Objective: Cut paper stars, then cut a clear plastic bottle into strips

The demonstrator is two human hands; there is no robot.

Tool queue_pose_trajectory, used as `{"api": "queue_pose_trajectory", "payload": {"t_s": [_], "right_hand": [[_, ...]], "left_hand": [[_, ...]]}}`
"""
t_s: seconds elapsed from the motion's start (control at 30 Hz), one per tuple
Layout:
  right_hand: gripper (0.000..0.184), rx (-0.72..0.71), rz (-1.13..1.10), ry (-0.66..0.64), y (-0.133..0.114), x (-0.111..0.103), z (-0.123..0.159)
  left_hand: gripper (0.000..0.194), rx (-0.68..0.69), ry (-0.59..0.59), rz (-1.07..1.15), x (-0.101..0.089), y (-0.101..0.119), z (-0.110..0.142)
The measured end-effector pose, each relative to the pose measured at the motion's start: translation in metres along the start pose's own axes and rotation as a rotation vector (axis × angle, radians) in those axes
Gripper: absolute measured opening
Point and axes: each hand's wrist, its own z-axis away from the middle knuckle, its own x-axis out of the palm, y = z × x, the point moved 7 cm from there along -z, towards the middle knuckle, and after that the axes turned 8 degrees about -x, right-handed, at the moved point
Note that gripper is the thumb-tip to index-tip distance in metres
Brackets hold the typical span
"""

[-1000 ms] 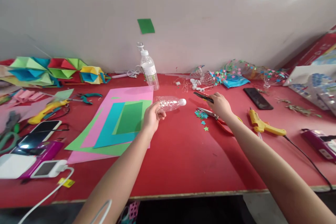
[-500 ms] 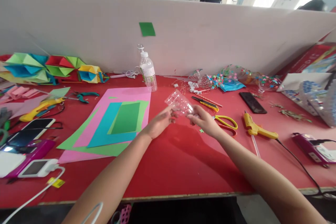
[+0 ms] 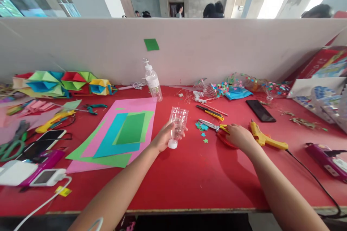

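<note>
My left hand is closed around a cut-off clear plastic bottle top, its white cap pointing down towards me and its wide cut end facing away. At the right, my right hand has its fingers on the yellow and red handles of a pair of scissors, which lie on the red table. Their blades point left, over a small heap of star-shaped sequins. Just beyond the scissors lies a yellow and black utility knife. My right fingertips are partly hidden.
Coloured paper sheets lie left of my left arm. A whole bottle stands by the partition. Right of my right hand are a yellow glue gun with a cord and a black phone. Pliers, paper lanterns and power strips sit further out.
My right hand has let go of the bottle top and moved right, onto the scissors. My left hand now holds the bottle top alone, turned cap down. The view has tilted up slightly.
</note>
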Motion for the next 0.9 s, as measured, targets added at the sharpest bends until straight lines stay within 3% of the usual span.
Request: {"api": "queue_pose_trajectory", "payload": {"t_s": [0.17, 0.37, 0.5, 0.63, 0.7, 0.73, 0.8, 0.9], "right_hand": [[0.028, 0.006, -0.103, 0.054, 0.002, 0.011, -0.004], [0.008, 0.041, -0.440, 0.093, 0.022, 0.008, -0.017], [0.025, 0.047, -0.774, 0.110, 0.024, 0.007, -0.017], [0.027, -0.016, -1.073, 0.152, 0.002, 0.001, -0.011], [0.025, -0.160, -1.441, 0.137, -0.022, -0.003, -0.006], [0.022, -0.230, -1.524, 0.078, -0.035, -0.004, -0.002], [0.018, -0.281, -1.548, 0.015, -0.053, -0.004, 0.005], [0.038, -0.268, -1.408, 0.068, -0.062, -0.007, 0.014]], "left_hand": [[0.066, -0.023, -0.023, 0.045, 0.001, -0.003, 0.000], [0.060, 0.004, 0.016, 0.093, 0.002, 0.003, 0.003], [0.053, -0.001, 0.003, 0.072, 0.003, 0.004, 0.002], [0.054, 0.162, 0.087, -0.170, 0.000, 0.011, 0.007], [0.059, 0.261, 0.103, -0.315, 0.004, 0.014, 0.011], [0.061, 0.300, 0.103, -0.368, 0.006, 0.015, 0.014], [0.065, 0.362, 0.121, -0.457, 0.010, 0.016, 0.019], [0.067, 0.420, 0.223, -0.557, 0.008, 0.021, 0.025]]}}
